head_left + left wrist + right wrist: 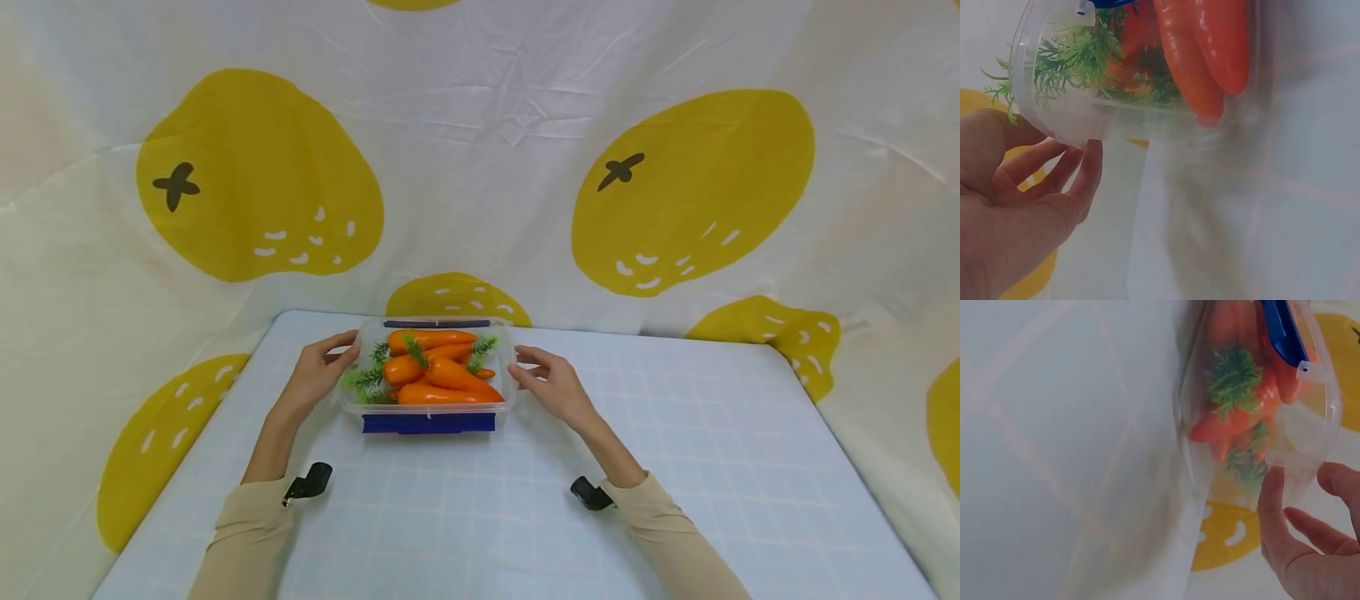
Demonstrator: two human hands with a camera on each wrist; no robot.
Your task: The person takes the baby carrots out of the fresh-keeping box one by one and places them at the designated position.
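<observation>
Head view, and here's the clear plastic container (430, 408), far side of the tbl, a bit L of ctr, sitting between two hands. Packed w/ orange carrots (442, 375), at least four, lying sideways, some on top of others. Green leafy sprigs (365, 379) btw them and bunched at the L end; L wrist view has a few poking out past the rim. Blue near clip (429, 423) runs along the near side, blue far clip (437, 323) along the far one.

Hands! L hand (317, 371) is on the container's L end, fingers bent, thumb and fingertips close together, pinching the edge. R hand (557, 387) mirrors it at the R end: narrow pinch too, thumb by the rim, a fingertip against the end wall per R wrist view.

Further out: beige sleeves (247, 533) come in from the near side, L and R, w/ small black wrist cams (309, 482) at the cuffs. Under it all, a table (450, 517) w/ lt. blue cloth, faint pale grid lines. Behind, at the far side, and round both sides, a white backdrop (487, 183) w/ big yellow fruit prints (262, 175), some w/ dark star-shaped marks.
</observation>
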